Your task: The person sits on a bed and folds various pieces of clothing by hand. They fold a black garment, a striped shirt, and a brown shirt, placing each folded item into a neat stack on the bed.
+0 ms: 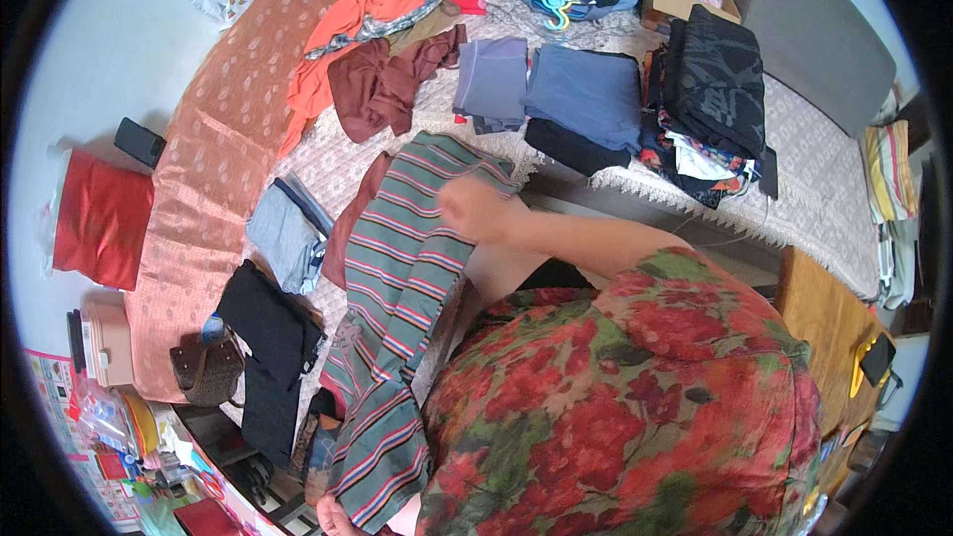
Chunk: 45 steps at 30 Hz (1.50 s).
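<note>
A green garment with red, white and blue stripes (406,260) stretches from the bed's edge down to the bottom of the view. My right hand (476,210), blurred, is closed like a fist at its upper part. At the lower end, my left hand (336,517) pinches the garment's edge and is partly cut off by the picture's rim. Beneath the striped cloth, part of a maroon garment (348,238) shows. Folded grey clothing (287,234) and black trousers (272,365) lie to the left of it.
Folded blue clothes (584,97), a dark pile (715,82) and a crumpled brown garment (380,82) lie across the patterned bedcover (819,156). Blue hangers (555,4) and a cardboard box (670,4) stand farther back. A woven bag (207,372) sits at the left; a wooden table (819,313) is at the right.
</note>
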Each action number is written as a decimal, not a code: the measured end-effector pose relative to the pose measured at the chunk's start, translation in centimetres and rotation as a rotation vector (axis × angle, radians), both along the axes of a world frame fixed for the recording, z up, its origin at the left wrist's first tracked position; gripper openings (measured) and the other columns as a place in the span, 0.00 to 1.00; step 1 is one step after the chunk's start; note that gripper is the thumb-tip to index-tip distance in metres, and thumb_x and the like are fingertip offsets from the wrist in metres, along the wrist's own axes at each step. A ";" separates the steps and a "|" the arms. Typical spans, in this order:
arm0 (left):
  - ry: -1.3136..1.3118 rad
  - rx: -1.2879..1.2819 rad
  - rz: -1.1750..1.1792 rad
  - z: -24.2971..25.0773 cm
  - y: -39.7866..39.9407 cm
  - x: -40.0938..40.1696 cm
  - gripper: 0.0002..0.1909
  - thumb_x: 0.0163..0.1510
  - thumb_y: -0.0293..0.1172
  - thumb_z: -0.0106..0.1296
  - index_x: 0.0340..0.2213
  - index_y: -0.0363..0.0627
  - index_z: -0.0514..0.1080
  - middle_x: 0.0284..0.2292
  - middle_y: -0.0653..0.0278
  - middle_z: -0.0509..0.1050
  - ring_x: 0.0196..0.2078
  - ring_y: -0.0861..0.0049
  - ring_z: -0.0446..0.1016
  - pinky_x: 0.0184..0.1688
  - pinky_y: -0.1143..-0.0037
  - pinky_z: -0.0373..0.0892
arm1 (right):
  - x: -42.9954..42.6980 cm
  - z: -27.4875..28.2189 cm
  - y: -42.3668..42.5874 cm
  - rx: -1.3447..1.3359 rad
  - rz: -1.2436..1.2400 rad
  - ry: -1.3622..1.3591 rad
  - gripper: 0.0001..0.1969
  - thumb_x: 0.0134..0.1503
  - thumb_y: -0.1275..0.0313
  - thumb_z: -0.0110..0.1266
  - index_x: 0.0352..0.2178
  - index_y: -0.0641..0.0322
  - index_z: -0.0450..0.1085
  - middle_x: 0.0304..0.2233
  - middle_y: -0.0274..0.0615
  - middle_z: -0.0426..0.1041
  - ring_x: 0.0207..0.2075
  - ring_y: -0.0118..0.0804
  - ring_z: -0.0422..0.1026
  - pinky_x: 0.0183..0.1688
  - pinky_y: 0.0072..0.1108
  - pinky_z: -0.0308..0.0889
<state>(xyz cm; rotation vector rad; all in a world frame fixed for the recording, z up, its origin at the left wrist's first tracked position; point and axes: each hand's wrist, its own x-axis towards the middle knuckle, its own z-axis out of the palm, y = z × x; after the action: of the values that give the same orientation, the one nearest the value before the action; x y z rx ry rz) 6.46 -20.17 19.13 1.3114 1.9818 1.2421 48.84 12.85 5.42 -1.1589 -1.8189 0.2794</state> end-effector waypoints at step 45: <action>-0.093 -0.291 -0.019 4.0 3.6 4.7 0.23 0.52 0.36 0.53 0.49 0.52 0.63 0.50 0.58 0.62 0.50 0.64 0.61 0.49 0.67 0.63 | 14.0 -3.1 -9.1 -1.115 -0.158 1.589 0.12 0.58 0.69 0.47 0.40 0.64 0.60 0.31 0.47 0.70 0.33 0.42 0.74 0.31 0.32 0.73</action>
<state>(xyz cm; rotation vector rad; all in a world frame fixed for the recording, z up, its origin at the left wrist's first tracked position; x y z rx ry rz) 11.19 -16.61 23.18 1.1066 1.9899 0.9439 62.81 3.76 2.33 -1.0867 -0.0401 1.6646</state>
